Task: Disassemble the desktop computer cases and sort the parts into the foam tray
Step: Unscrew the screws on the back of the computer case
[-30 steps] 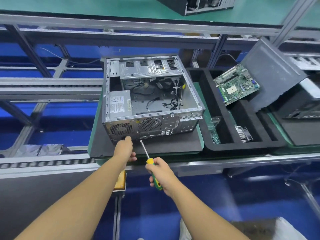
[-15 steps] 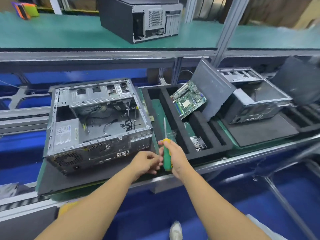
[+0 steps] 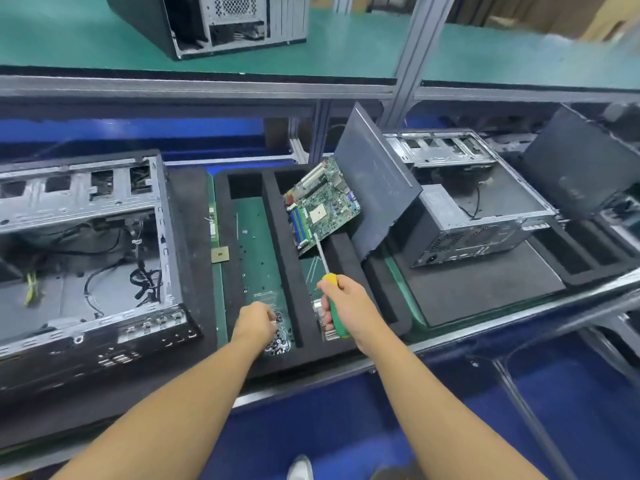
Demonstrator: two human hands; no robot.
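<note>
Foam tray point(image 3: 277, 237) dead centre, black, two long slots. Left hand point(image 3: 255, 323) curled low over a little heap of screws point(image 3: 278, 341) at the tray's near end, left slot; pinching one or already released, cannot tell. Right hand point(image 3: 346, 308) clenched round the screwdriver point(image 3: 329, 289), shaft aimed at the motherboard point(image 3: 320, 206) propped in the tray's far right slot. Risk: a nudge from that tip toppling or scratching the board; a screw bouncing out over the foam wall. Count: one tray, one motherboard, one screwdriver, three computer cases: left of tray point(image 3: 86, 254), right of tray point(image 3: 467, 202), on the shelf beyond point(image 3: 214, 22).
</note>
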